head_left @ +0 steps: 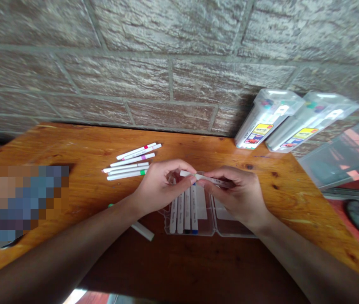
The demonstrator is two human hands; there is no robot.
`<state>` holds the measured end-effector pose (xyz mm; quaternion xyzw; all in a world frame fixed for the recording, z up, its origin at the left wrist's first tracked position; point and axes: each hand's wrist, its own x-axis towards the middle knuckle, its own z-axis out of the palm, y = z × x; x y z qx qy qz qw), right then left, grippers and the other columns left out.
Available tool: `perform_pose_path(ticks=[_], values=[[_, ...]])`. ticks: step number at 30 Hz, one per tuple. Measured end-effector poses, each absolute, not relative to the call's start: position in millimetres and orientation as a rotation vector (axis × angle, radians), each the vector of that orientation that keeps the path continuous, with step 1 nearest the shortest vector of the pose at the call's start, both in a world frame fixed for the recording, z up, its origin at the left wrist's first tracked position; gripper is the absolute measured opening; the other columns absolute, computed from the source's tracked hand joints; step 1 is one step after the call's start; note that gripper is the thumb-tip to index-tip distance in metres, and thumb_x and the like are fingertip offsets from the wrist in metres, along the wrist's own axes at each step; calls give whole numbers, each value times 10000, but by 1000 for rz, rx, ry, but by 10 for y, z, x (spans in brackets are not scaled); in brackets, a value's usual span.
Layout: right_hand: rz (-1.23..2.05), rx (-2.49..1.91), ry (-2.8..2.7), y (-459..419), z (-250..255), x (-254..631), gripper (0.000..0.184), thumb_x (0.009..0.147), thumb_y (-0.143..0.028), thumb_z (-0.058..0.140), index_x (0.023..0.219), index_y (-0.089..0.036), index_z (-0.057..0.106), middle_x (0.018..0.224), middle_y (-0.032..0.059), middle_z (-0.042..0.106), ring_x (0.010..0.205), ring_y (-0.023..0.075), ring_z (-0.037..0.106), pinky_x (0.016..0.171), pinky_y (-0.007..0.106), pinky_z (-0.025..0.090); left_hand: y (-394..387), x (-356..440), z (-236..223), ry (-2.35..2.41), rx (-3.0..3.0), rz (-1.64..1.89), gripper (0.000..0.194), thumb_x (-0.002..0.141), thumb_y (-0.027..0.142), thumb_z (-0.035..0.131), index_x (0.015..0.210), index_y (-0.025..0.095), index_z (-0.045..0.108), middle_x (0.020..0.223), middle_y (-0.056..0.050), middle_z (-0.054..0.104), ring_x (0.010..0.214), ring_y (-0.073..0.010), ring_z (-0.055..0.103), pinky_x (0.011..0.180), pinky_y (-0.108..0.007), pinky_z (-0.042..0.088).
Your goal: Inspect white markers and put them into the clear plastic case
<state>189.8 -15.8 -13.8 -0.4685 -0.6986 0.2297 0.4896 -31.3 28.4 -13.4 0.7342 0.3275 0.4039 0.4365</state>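
Note:
Both hands meet over a clear plastic marker case point(212, 231) lying open on the wooden table point(81, 147). My left hand point(162, 185) pinches one end of a white marker point(206, 178). My right hand point(233, 192) is closed round the marker's other end. Inside the case lie several white markers point(184, 213) side by side, their dark caps toward me. Several loose white markers point(131, 162) with pink, purple and green bands lie on the table to the left of my hands. One more marker point(143, 230) with a green end lies partly hidden under my left forearm.
Two clear boxed marker sets point(266, 118) point(309, 122) lean against the stone wall at the back right. A clear plastic bin point(346, 156) stands off the table's right edge. A pixelated patch covers the table's left side.

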Motion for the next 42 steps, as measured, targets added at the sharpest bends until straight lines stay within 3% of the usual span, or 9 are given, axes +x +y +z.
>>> perform_pose_path(ticks=[34,42], values=[[478,-1118,-1773,-169,-56,1892,131,934,-211,785,1059,-197,824,885,32,829,712,153,747,662,256,587,311,-316,-161,802,1727,1066,195,946,357,771,1036,187,737,851,-35,728,702,-147,660,605,-240,489],[597,-1148,-1599,-160,-51,1874,126,907,-269,809,1016,-211,832,906,44,854,715,187,779,655,286,627,323,-284,-72,785,1552,1141,224,891,376,822,959,181,736,739,-1,684,617,-130,626,562,-228,491]])
